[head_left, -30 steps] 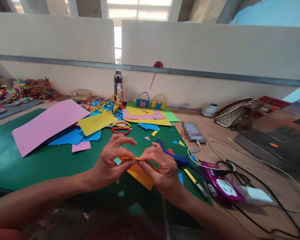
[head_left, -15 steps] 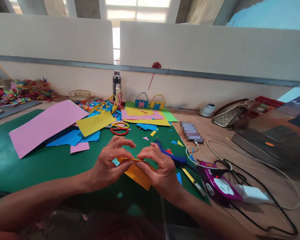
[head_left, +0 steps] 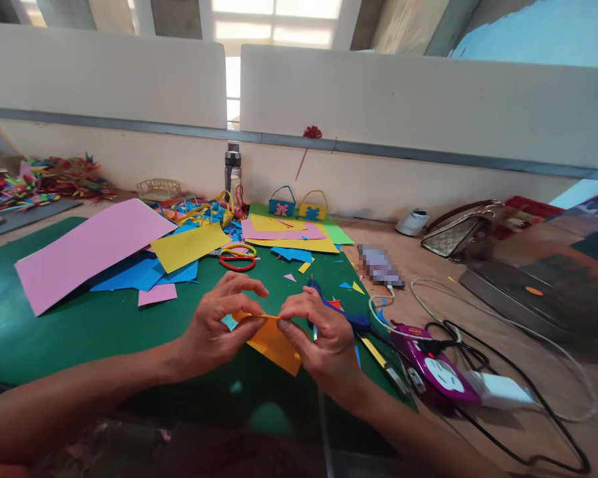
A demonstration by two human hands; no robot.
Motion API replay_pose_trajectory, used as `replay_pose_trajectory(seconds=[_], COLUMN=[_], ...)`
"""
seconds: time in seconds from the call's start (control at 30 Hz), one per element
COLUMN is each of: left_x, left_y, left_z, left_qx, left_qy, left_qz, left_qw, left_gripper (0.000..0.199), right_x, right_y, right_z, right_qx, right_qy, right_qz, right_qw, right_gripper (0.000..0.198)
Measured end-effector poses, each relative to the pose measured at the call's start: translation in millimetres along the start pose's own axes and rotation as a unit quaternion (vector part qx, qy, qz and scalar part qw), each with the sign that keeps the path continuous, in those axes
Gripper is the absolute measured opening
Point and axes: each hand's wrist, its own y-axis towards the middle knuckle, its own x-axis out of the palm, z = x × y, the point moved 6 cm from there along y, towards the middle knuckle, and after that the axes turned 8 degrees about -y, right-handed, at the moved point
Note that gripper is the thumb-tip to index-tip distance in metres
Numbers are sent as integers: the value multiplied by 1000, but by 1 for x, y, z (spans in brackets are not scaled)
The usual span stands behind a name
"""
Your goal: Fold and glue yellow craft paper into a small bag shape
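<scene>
Between my two hands hangs an orange foam or paper sheet [head_left: 277, 346], tilted, its upper edge pinched at both ends. My left hand [head_left: 224, 318] grips the left part of that edge with thumb and index finger, the other fingers curled above. The right part of the edge is pinched by my right hand [head_left: 323, 338]. A blue glue gun [head_left: 356, 322] lies just past my right hand, partly hidden by it. The scissors [head_left: 238, 256] with red and yellow handles rest beyond my left hand. A small light-blue scrap [head_left: 230, 322] shows beside my left fingers.
A green mat [head_left: 129, 338] bears pink [head_left: 97, 255] and yellow sheets [head_left: 192, 246] and several scraps. Two small foam handbags [head_left: 282, 207] stand at the back. To the right are a cutter knife [head_left: 385, 364], a purple power strip [head_left: 436, 372] with cables, and a phone [head_left: 380, 265].
My right thumb and fingers have shifted slightly right along the orange sheet's upper edge, and more of its face shows. My left hand keeps its pinch.
</scene>
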Motion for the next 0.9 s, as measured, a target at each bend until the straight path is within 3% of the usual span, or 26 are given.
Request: replay_pose_trajectory(seconds=[0.37, 0.47, 0.9], left_x=[12, 14, 19], left_y=[9, 14, 9], left_z=[1, 5, 1], left_qx=[34, 48, 66], left_qy=[13, 26, 63], left_qz=[-36, -49, -49], left_qw=[999, 997, 995], left_gripper=[7, 8, 15], right_x=[-1, -3, 1], right_y=[-1, -3, -5], right_z=[5, 9, 10], right_qx=[2, 5, -11], right_qy=[4, -3, -11], right_qz=[-6, -5, -30], right_qw=[1000, 1000, 999], right_gripper=[8, 16, 10])
